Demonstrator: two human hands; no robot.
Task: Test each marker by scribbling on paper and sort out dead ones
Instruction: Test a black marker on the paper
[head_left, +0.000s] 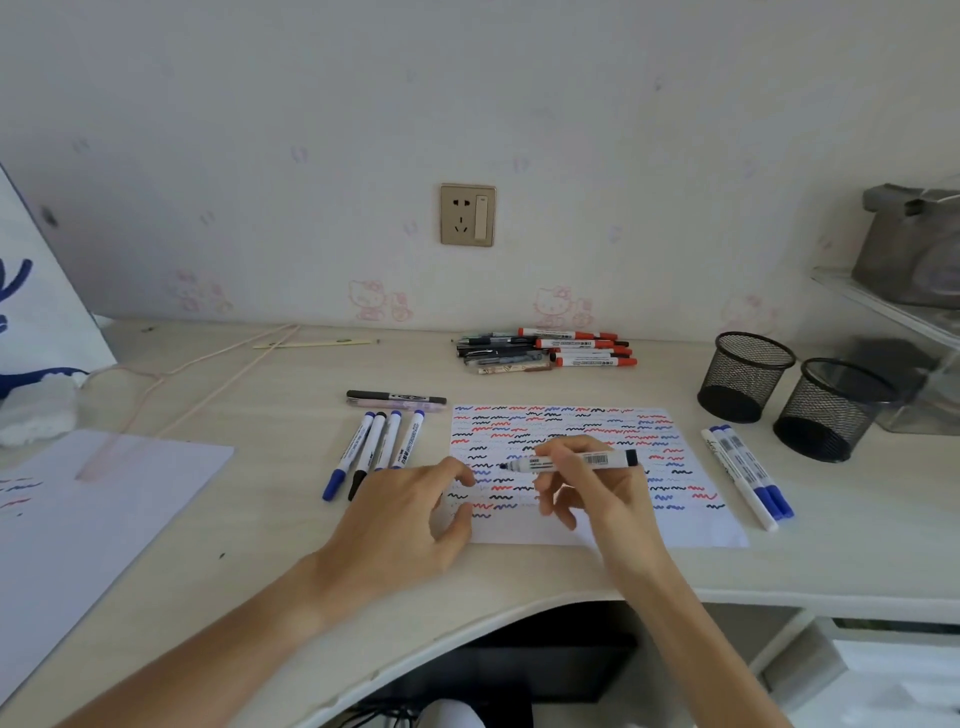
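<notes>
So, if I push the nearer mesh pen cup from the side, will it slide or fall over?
The nearer mesh cup looks empty and made of thin wire, so it is probably light and would slide easily on the smooth desk. It is wide and low, so tipping seems unlikely unless pushed near the rim.

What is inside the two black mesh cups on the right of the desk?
Nothing shows in either mesh cup: through the mesh and open tops only dark bottoms appear. A small flat item lying on the bottom could not be ruled out.

Bare desk (291, 395) left of paper (696, 530); mesh cups (748, 376) far right.
</notes>
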